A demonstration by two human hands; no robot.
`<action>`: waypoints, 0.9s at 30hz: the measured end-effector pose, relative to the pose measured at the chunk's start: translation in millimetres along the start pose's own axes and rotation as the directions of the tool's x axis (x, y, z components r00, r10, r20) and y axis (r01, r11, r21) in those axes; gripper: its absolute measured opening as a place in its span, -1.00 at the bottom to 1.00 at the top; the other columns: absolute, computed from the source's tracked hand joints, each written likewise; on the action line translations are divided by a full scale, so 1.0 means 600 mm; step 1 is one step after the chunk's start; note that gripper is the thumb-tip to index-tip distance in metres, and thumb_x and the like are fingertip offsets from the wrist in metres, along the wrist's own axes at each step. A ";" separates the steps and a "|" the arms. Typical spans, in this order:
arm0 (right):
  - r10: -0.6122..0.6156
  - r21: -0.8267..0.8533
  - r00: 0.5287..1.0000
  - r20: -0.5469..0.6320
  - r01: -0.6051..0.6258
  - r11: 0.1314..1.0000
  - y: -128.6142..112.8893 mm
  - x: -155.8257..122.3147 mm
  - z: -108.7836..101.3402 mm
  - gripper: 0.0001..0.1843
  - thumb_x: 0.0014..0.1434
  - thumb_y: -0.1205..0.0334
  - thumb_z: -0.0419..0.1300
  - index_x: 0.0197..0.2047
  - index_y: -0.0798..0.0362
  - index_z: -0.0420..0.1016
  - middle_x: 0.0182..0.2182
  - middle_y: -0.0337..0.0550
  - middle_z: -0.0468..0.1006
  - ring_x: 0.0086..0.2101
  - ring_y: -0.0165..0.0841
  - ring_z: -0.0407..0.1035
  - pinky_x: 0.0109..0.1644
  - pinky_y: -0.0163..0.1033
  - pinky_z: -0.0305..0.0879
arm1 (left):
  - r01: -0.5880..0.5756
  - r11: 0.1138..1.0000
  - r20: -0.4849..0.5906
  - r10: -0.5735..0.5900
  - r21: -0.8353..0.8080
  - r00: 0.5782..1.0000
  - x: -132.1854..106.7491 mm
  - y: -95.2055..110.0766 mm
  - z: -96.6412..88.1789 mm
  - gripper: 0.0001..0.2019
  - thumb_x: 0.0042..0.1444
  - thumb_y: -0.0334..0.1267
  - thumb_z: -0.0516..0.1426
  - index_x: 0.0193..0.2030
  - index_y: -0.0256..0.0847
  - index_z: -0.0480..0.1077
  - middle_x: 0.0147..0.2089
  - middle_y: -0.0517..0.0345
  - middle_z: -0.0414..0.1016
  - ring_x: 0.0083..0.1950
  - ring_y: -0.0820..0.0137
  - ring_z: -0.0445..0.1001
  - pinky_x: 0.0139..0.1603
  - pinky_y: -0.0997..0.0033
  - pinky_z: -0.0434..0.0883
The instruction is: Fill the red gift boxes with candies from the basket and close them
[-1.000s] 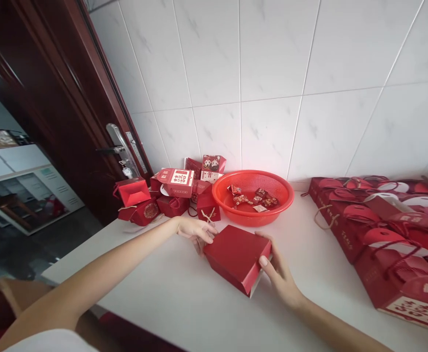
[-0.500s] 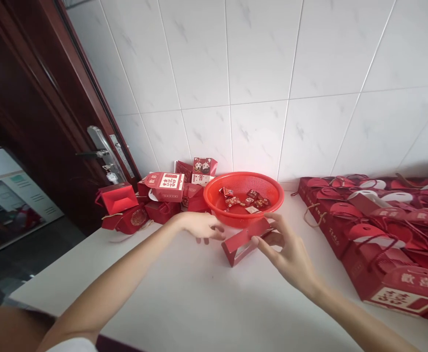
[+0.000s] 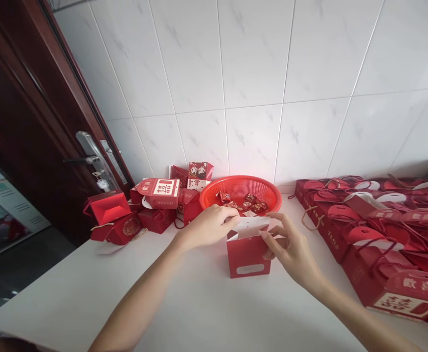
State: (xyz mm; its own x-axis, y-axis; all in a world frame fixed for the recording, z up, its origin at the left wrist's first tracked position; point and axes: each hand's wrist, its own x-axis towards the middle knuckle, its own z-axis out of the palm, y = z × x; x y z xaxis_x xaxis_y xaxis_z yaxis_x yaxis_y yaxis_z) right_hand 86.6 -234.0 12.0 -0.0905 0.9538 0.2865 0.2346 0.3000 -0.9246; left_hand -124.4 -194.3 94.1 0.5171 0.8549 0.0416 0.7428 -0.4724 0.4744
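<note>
A red cardboard gift box [image 3: 249,256] stands upright on the white table in front of me, its top open and its white inside showing. My right hand [image 3: 286,244] pinches the box's upper right edge between thumb and fingers. At the upper left my left hand [image 3: 211,226] is closed on the raised back flap, thumb over the rim; its other fingertips are partly hidden. Just behind the box sits a red plastic basket [image 3: 219,185] with several wrapped candies [image 3: 249,201] in it.
Several red gift boxes [image 3: 159,220] are heaped on the left, near a dark door with a handle [image 3: 92,156]. On the right, rows of red boxes with cord handles [image 3: 386,244] cover the white table [image 3: 184,308]. A tiled wall [image 3: 250,73] rises behind.
The red box, earlier tilted on its side in my right hand, now stands upright with its open top facing up. My left hand has moved right onto its flap.
</note>
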 end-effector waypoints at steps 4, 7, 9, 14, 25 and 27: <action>-0.057 -0.051 0.998 -0.026 0.056 0.997 0.008 -0.004 0.006 -0.36 0.29 -0.17 0.11 0.33 -0.10 0.16 -0.40 -0.25 0.55 -0.58 -0.32 0.50 -0.47 -0.24 0.47 | 0.107 0.978 0.008 -0.108 -0.179 0.994 0.019 -0.021 0.012 -0.66 0.23 -0.10 0.00 -0.53 -0.18 0.13 -0.55 0.26 0.22 -0.51 0.44 0.27 -0.49 0.42 0.11; -0.148 -0.135 0.989 0.029 0.151 0.979 0.014 -0.005 0.011 -0.52 0.33 -0.10 0.06 0.22 -0.07 0.34 -0.49 -0.26 0.52 -0.63 -0.37 0.43 -0.53 -0.28 0.39 | 0.159 0.953 0.093 -0.139 -0.260 0.986 0.026 -0.032 0.017 -0.72 0.17 -0.12 0.05 -0.50 -0.19 0.23 -0.54 0.27 0.21 -0.50 0.44 0.27 -0.48 0.43 0.14; -0.178 -0.194 0.981 0.077 0.190 0.963 0.015 -0.003 0.008 -0.61 0.34 -0.06 0.04 0.05 -0.03 0.47 -0.58 -0.28 0.47 -0.66 -0.39 0.37 -0.55 -0.29 0.33 | 0.156 0.946 0.121 -0.126 -0.285 0.985 0.027 -0.035 0.015 -0.78 0.18 -0.10 0.07 -0.32 -0.20 0.40 -0.49 0.27 0.30 -0.49 0.45 0.29 -0.45 0.45 0.19; -0.184 -0.207 0.945 0.271 0.243 0.948 -0.011 0.019 -0.033 -0.63 0.33 -0.08 0.08 -0.06 -0.01 0.53 -0.53 -0.23 0.56 -0.59 -0.39 0.41 -0.48 -0.30 0.35 | 0.137 0.943 0.212 -0.074 -0.303 0.975 0.024 -0.042 0.006 -0.68 0.21 0.03 0.11 -0.10 -0.15 0.48 -0.38 0.23 0.41 -0.44 0.44 0.37 -0.38 0.46 0.29; -0.170 -0.268 0.985 -0.020 0.159 0.950 0.029 0.217 -0.022 -0.67 0.24 -0.03 0.10 -0.32 0.05 0.50 -0.38 -0.14 0.62 -0.35 -0.29 0.48 -0.22 -0.23 0.37 | 0.018 0.938 0.196 0.054 -0.345 0.979 0.023 -0.068 -0.017 -0.46 0.28 0.22 0.00 0.02 -0.20 0.50 -0.24 0.14 0.48 -0.27 0.38 0.42 -0.22 0.45 0.37; -0.070 -0.389 0.997 -0.030 0.053 0.920 0.050 0.239 -0.009 -0.72 0.24 0.05 0.07 -0.29 0.05 0.50 -0.30 -0.15 0.64 -0.33 -0.31 0.49 -0.21 -0.25 0.35 | 0.012 0.953 0.141 0.032 -0.301 0.989 0.029 -0.085 -0.029 -0.46 0.31 0.18 -0.03 0.12 -0.17 0.46 -0.11 0.09 0.54 -0.12 0.32 0.48 -0.08 0.41 0.39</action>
State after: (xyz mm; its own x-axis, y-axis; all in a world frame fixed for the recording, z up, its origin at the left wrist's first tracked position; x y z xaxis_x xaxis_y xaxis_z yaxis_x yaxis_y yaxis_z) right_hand 86.1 -88.0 26.6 -0.0775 0.9306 0.3578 0.5878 0.3326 -0.7375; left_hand -160.5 -152.0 85.8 0.5953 0.8007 -0.0677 0.5865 -0.3753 0.7177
